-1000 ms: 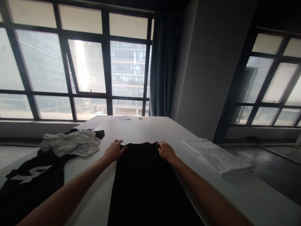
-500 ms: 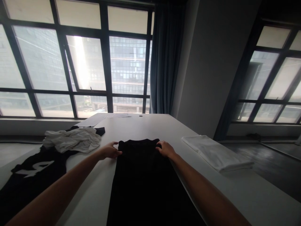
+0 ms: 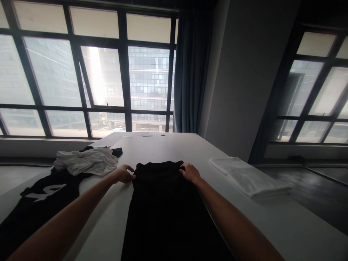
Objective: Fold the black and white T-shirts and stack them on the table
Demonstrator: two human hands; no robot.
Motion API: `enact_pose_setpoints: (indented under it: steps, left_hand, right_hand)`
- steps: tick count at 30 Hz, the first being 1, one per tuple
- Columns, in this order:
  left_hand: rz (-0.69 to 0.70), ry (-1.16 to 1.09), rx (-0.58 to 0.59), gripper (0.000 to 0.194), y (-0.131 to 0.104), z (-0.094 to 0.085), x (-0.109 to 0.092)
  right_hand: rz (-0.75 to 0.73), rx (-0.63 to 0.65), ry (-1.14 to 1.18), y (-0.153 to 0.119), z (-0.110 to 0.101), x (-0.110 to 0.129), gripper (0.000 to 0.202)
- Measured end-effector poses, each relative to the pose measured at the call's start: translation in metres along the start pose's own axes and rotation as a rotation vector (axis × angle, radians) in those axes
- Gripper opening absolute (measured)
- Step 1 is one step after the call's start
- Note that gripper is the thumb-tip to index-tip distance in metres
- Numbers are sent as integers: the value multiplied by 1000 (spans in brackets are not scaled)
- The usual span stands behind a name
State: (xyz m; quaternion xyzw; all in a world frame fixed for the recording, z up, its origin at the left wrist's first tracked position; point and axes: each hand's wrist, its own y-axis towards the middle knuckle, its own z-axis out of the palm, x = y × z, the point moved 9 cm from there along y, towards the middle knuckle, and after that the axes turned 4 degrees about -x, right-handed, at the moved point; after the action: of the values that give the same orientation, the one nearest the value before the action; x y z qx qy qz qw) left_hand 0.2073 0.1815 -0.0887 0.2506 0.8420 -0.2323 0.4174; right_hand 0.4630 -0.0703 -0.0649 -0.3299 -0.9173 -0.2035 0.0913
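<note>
A black garment (image 3: 165,210) lies lengthwise on the white table (image 3: 152,148), its far edge slightly wavy and its near end out of the frame. My left hand (image 3: 124,174) is at the garment's far left corner, thumb and fingertips closed on its edge. At the far right corner, my right hand (image 3: 189,172) has its fingers bent and pinched on the fabric. Both forearms reach in from the bottom of the view, one along each side of the garment.
On the left lie a crumpled white cloth (image 3: 87,161) and a black garment with white print (image 3: 46,203). A folded white cloth (image 3: 250,177) rests at the right edge. Papers (image 3: 108,139) lie at the back left, before windows and a curtain (image 3: 190,72).
My left hand and the garment's far left corner have shifted slightly left. My right hand has hardly moved. The camera view has tilted a little.
</note>
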Motion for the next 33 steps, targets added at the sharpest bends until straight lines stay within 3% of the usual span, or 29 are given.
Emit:
enact_pose_setpoints:
  steps: [6,14,19,21,23,25,27,30,33]
  left_hand:
    - [-5,112,38,49,-2,9,-8]
    - [188,358,-248,24,12,13,-46]
    - [268,512,-353,41,-12,15,-52]
    - [370,572,-383,52,-26,15,-56]
    - [581,645,-328,56,-42,25,-62]
    - [759,716,-161,55,-55,43,-57]
    - [771,747,4,57,-61,54,-41]
    - [736,701,66,58,-77,48,-29]
    - [884,563,135,53,-120,35,-40]
  right_hand:
    - [-10,-6,3,-1,0,1,27]
    - [-37,-49,43,-1,-1,4,23]
    - [-43,-98,62,-4,-8,3,28]
    - [-45,-70,52,-9,-12,0,34]
    - [-76,-22,29,-18,-18,0,39]
    - [-137,19,5,-32,-25,4,43]
    - [-202,67,3,-50,-34,11,45]
    - [-271,183,69,-80,-47,22,51]
    - [-239,355,126,-104,-52,16,68]
